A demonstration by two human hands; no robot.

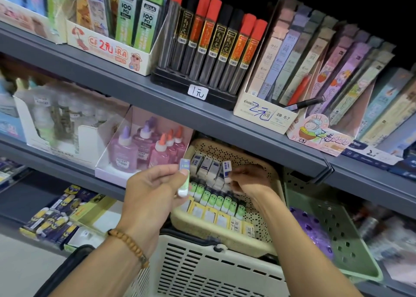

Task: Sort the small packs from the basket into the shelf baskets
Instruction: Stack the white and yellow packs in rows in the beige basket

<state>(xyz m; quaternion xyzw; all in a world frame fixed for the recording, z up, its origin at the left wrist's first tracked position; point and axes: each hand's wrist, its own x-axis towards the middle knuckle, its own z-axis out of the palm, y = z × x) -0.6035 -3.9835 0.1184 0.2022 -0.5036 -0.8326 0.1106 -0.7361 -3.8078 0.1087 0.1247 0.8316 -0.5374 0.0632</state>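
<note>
A cream perforated shelf basket [258,161] sits under the grey shelf and holds rows of small packs [216,203]: white-and-blue at the back, green in the middle, yellow in front. My left hand [155,188] pinches a small green-and-white pack [184,177] upright, just left of the basket. My right hand [249,179] is inside the basket and pinches a white-and-blue pack [227,170] above the back row. A white slotted carrying basket [202,269] hangs below, its inside hidden.
A green shelf basket [333,229] with purple items stands to the right. Pink and purple glue bottles [146,148] in a box are on the left. The shelf above [202,107] carries lead tubes and pencil boxes, overhanging the cream basket.
</note>
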